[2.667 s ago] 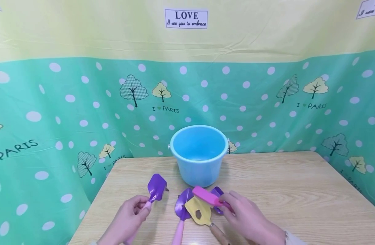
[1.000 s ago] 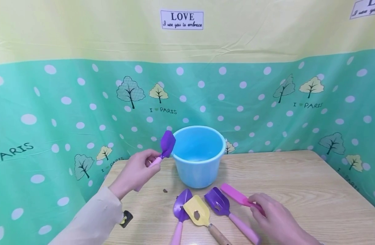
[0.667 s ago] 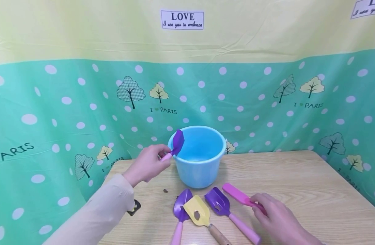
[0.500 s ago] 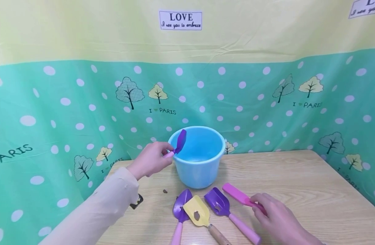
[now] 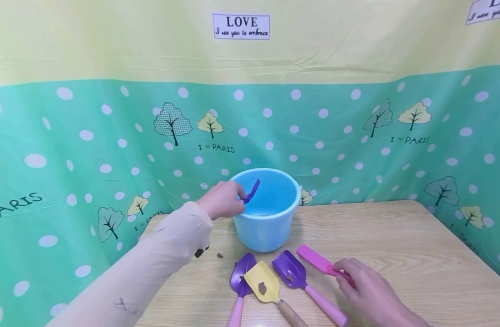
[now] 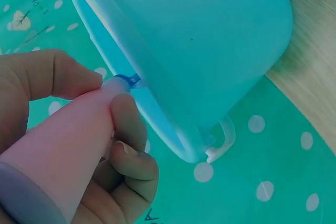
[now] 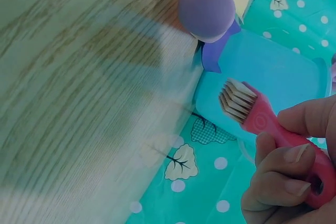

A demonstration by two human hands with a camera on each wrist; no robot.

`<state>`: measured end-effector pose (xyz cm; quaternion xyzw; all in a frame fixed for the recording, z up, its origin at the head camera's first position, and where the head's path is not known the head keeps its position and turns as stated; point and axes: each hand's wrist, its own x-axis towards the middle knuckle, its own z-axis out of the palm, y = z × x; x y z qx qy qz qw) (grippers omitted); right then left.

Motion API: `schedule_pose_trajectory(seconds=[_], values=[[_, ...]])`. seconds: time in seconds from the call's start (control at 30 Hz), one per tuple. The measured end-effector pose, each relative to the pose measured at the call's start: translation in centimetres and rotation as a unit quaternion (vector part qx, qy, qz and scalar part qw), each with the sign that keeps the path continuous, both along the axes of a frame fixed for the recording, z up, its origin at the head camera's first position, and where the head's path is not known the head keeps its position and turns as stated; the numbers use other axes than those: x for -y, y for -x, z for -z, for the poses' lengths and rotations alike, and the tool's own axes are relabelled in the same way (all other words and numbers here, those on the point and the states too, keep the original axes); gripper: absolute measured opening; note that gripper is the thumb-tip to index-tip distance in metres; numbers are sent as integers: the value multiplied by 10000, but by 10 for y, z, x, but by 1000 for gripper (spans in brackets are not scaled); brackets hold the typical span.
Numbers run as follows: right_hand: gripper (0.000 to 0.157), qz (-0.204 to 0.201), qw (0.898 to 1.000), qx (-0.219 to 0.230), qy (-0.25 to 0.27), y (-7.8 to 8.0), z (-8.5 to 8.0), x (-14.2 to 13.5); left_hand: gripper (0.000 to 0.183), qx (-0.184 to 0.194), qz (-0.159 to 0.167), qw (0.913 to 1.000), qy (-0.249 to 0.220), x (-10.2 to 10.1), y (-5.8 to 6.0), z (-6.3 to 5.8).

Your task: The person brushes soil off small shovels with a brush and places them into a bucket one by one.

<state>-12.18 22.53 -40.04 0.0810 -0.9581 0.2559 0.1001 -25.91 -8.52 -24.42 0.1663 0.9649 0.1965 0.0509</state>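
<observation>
My left hand (image 5: 225,200) grips the pink handle (image 6: 63,145) of a small shovel, at the left rim of the blue bucket (image 5: 266,234). Its purple blade (image 5: 253,190) is turned edge-on over the bucket's mouth; in the left wrist view most of the blade is hidden behind the rim. My right hand (image 5: 370,290) holds a pink brush (image 5: 317,260) low over the table, to the right of the shovels. Pale bristles (image 7: 239,100) show on its head in the right wrist view.
In front of the bucket lie a purple shovel (image 5: 245,274), a yellow shovel (image 5: 270,278) with a wooden handle, and another purple shovel (image 5: 292,271). A brown bit (image 5: 262,288) lies on the yellow blade, another crumb (image 5: 220,255) on the table. A patterned curtain (image 5: 335,118) hangs behind.
My left hand has carried the shovel from the table's left side up and right to the bucket, turning the blade over. My right hand has shifted the brush right, off the shovels.
</observation>
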Motion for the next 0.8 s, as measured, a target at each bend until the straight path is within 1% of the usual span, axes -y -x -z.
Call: schedule_pose_trajectory(seconds=[0.1,0.2,0.23,0.33,0.43,0.53,0.63,0.8], values=[[21,35,10000,77,-24,1,0,-1,24,119,75,9997,216,-7,5,-1],[21,38,10000,6,-45,0,1,-1,8,190,155,9986,462,-14,10,-2],[21,25,10000,-25,-44,0,1,-1,7,196,189,9980,565,-16,12,-2],[22,-23,9999,-112,-25,-1,2,-1,23,195,254,9968,737,-21,18,-2],[22,-57,9999,-152,-23,-1,2,0,29,197,297,9955,881,-24,23,-2],[22,-49,9999,-143,-32,-1,2,1,27,247,276,9947,957,-28,26,0],[22,-21,9999,-97,-38,0,2,2,27,273,244,9949,935,-32,29,2],[22,12,10000,-20,-16,0,1,2,27,40,363,9918,1227,-42,35,12]])
